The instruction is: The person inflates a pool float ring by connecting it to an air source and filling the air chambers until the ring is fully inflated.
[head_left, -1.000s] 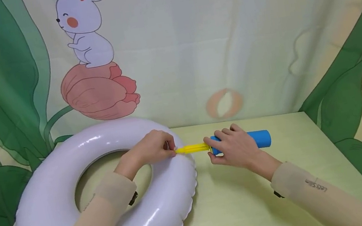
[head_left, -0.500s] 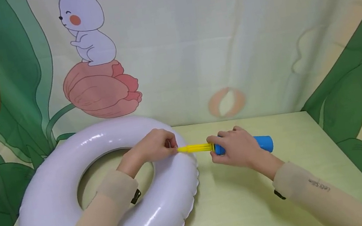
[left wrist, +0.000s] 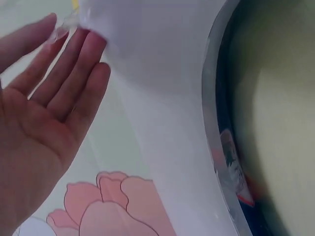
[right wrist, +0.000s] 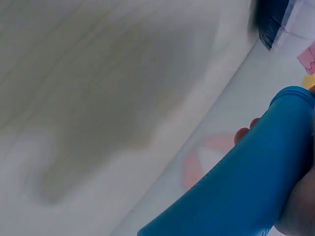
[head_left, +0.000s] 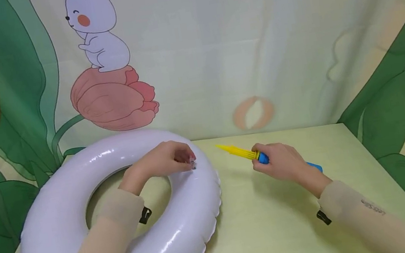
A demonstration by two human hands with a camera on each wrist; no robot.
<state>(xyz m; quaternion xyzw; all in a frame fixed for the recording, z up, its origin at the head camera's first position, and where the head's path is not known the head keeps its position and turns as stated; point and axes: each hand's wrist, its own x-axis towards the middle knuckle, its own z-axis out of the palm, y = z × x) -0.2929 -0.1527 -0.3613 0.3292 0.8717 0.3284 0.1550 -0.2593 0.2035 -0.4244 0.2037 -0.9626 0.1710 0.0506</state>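
Note:
A white inflatable swim ring [head_left: 52, 230] lies on the left of the table, plump with air. My left hand [head_left: 160, 159] reaches over its tube, thumb and fingertips pinching the clear valve [head_left: 193, 163]; the left wrist view also shows this valve [left wrist: 65, 25] at the fingertips. My right hand [head_left: 283, 160] grips a hand pump with a blue barrel [right wrist: 241, 177] and a yellow nozzle [head_left: 242, 151]. The nozzle points up and left, its tip apart from the valve. Most of the barrel is hidden behind my right hand in the head view.
The pale green table [head_left: 263, 232] runs back to a hanging cloth [head_left: 191, 57] printed with a rabbit, tulips and leaves. My left forearm crosses the ring's hole.
The nozzle has come away from the valve. My right hand has drawn the pump right and tilted its tip upward. My left hand stays at the valve, which now shows uncovered.

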